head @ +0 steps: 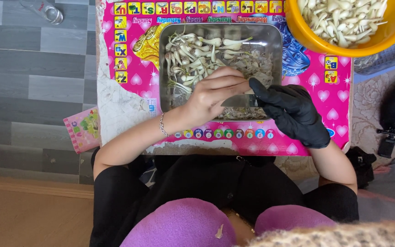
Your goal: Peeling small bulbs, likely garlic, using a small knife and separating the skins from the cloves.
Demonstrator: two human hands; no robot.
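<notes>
My bare left hand (pixel 212 93), with a bracelet at the wrist, pinches a small pale bulb over a square metal tray (pixel 164 68). In its far left part the tray holds several white bulbs with stems (pixel 193 52), and peelings (pixel 257 68) lie on its right. My right hand (pixel 293 112) wears a black glove and grips a knife (pixel 239 100) whose blade points left under my left fingers. The two hands touch at the fingertips above the tray's near edge.
The tray sits on a pink children's board (pixel 316 87) with hearts and letters. An orange bowl (pixel 307 36) full of peeled bulbs stands at the far right. A clear bottle (pixel 46 10) and a small pink card (pixel 83 128) lie on the grey floor to the left. Black camera gear (pixel 389 137) lies on the right.
</notes>
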